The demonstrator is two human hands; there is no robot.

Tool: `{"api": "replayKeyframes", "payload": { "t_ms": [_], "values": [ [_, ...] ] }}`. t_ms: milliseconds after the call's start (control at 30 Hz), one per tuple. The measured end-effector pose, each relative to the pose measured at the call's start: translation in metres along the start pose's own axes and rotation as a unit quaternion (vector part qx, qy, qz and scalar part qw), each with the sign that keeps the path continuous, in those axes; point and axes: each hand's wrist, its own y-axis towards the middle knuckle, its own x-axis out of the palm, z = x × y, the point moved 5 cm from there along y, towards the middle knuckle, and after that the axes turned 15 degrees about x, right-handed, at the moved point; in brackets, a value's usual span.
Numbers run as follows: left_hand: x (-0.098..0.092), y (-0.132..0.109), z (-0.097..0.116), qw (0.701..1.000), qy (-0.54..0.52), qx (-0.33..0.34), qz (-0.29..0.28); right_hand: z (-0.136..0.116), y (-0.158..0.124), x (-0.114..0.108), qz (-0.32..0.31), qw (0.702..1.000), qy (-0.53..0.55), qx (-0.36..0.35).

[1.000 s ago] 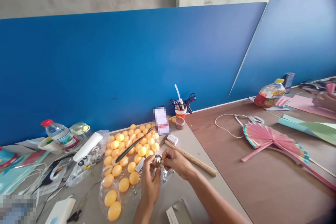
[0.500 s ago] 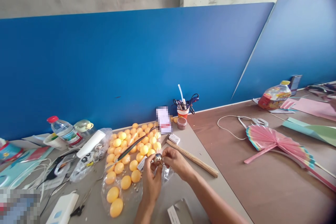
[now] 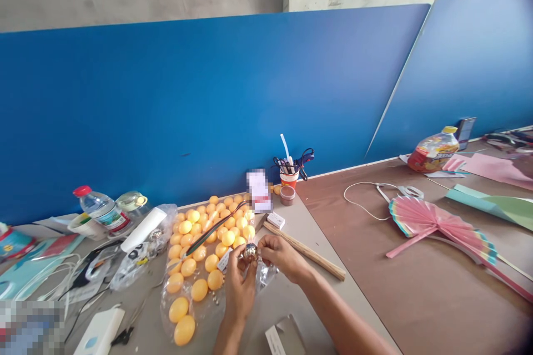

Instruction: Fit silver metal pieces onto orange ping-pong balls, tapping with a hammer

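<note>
Hardly moved since half a second earlier: both hands at the same spot near the front table edge, fingertips meeting as before. Left hand raised upright from the wrist, thumb and fingers pinching a small shiny metal ball. Right hand reaching in from the right, fingertips pressed together against the same ball. Ball held just above a grey table, over crumpled clear plastic. Just left of the hands, a clear bag of yellow balls, with a dark strap lying across it. Just beyond the right hand, a wooden stick lying diagonally. Further back, against a blue partition, a red cup of pens. Far left, a tilted water bottle. Well apart to the right, a pink paper fan lying flat on a brown board.
</note>
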Motion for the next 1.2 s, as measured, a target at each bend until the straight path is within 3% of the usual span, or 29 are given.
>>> {"api": "replayKeyframes", "payload": {
  "t_ms": [467,900,1100,1200],
  "values": [
    [-0.002,-0.001,-0.005,1.0,0.016,-0.011,-0.009,0.005,0.006,-0.004,-0.045,0.998,0.042,0.029],
    [-0.005,-0.002,-0.01,1.0,0.02,-0.017,0.001,0.008,0.007,-0.003,-0.01,0.999,0.008,0.049],
    [-0.004,-0.003,-0.011,0.999,0.04,-0.018,-0.015,0.01,0.009,-0.004,0.041,0.998,-0.028,0.034],
    [-0.004,-0.003,-0.012,0.999,0.04,-0.022,-0.013,0.014,0.013,-0.003,0.032,0.999,-0.021,0.034]
  ]
}}
